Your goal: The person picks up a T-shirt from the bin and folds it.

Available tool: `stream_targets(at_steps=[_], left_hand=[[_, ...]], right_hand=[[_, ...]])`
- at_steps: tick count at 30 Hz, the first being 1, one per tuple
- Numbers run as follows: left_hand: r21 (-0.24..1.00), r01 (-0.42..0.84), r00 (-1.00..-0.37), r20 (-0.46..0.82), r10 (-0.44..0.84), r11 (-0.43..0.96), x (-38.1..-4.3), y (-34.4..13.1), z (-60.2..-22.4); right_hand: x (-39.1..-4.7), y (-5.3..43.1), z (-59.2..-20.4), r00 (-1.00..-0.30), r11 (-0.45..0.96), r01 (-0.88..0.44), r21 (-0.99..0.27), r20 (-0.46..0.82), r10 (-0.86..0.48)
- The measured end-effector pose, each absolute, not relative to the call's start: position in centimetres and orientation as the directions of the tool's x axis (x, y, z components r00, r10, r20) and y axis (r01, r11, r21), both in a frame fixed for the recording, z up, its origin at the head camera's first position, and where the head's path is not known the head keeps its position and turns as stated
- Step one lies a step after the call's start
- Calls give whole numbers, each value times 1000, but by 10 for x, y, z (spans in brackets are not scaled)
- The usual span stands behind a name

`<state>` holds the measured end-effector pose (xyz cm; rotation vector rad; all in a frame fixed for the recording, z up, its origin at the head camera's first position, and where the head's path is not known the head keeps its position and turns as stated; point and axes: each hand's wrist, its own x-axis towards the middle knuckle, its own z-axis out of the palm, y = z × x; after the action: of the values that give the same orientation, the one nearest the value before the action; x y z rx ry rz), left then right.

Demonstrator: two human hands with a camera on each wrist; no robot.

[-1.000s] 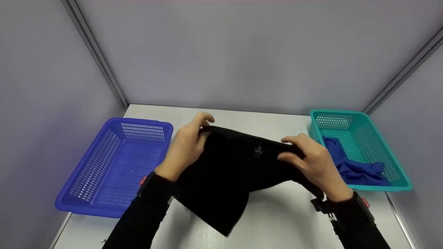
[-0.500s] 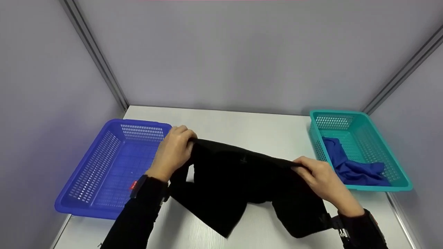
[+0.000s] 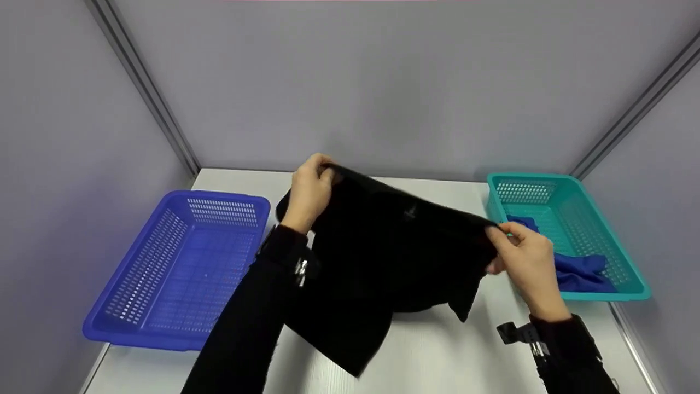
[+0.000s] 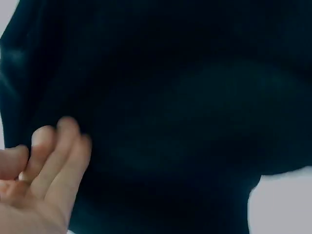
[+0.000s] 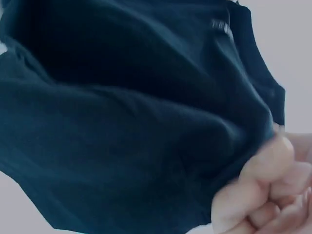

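A black garment (image 3: pixel 404 257) hangs spread between my hands over the white table, its upper edge pulled taut and sloping down to the right. A small pale mark shows near the middle of that edge. My left hand (image 3: pixel 310 189) pinches the upper left corner, higher and farther back; in the left wrist view, its fingers (image 4: pixel 63 161) lie against the dark cloth. My right hand (image 3: pixel 528 262) grips the upper right corner, in front of the teal basket's near left side. From the right wrist, a gaping opening in the garment (image 5: pixel 107 161) is visible. The cloth's exact kind is unclear.
At left stands a blue plastic basket (image 3: pixel 90 328) with perforated sides. To the right is a teal basket (image 3: pixel 634 298) holding crumpled blue cloth (image 3: pixel 582 273). Grey panels (image 3: pixel 350 82) enclose the white table (image 3: pixel 426 355) at the back and sides.
Both hands moved down, then rose again with the garment; the left ends higher and farther back. The right has shifted outward, stretching the upper edge wider. The baskets have stayed put.
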<state>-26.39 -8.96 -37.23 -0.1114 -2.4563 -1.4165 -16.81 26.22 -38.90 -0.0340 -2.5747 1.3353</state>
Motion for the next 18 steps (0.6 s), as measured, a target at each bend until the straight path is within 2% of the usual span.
stream_targets(at_steps=[2,4,8,11,15,18], left_hand=[[851,247,-963,267,23,463,-274,-79,-374],[815,273,-961,251,113,511,-279,-70,-380],[560,321,-942,272,197,763,-266,-64,-414],[398,333,-938,235,256,855,-240,-69,-447],[380,340,-940,107,324,860,-197,-77,-493],[428,290,-944,-18,329,856,-166,-78,-526]], right_hand=[[-178,263,-391,-974,545,-64,-836,170,148],[-185,262,-399,-979,557,-71,-827,164,118],[-189,260,-433,-986,683,-144,-716,165,-36],[-186,261,-465,-976,784,-212,-583,171,-136],[-181,269,-505,-964,861,-267,-432,120,-238],[-178,280,-535,-957,895,-287,-343,70,-280]])
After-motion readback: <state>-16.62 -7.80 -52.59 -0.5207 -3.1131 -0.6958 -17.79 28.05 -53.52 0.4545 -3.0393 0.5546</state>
